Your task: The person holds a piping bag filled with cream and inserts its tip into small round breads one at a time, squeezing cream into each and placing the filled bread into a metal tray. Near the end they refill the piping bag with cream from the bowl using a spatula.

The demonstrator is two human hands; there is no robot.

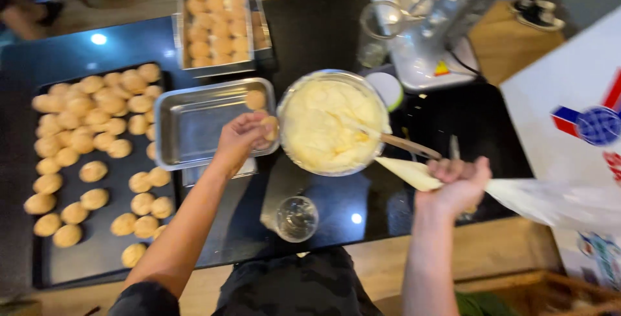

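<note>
Steel tray (194,125), rectangular and shallow, sits centre-left on black countertop (323,31). One small golden puff (255,99) lies in its far right corner; rest of tray shows bare metal.

L hand (240,138) is over tray's right rim, fingers curled round a second puff (270,127), pinched at fingertips just beside the bowl's edge.

R hand (460,180) is closed in a fist round a piping bag (414,174). Cream-filled cone end points left toward the bowl, tip apart from bowl rim; loose clear plastic tail trails off to the right. Image blurred here, so nozzle detail can't be made out.

Bowl (333,122): round, metal, full of pale yellow cream. Wooden-handled utensil (404,144) rests in it, handle sticking out over the right rim.

Other items:
- Dark baking sheet (97,251) at left, holding many loose puffs in rough rows, near tray's left side.
- Deeper steel pan (217,25) behind tray, packed w/ puffs in rows.
- Empty drinking glass (296,217) upright at near edge of counter, between the two forearms.
- White stand mixer (430,38) behind bowl, w/ a clear jug (378,31) beside it.
- Small white-and-green lid (387,89) touching or just behind bowl's far right rim; can't tell which.
- Wooden floor visible beyond counter.
</note>
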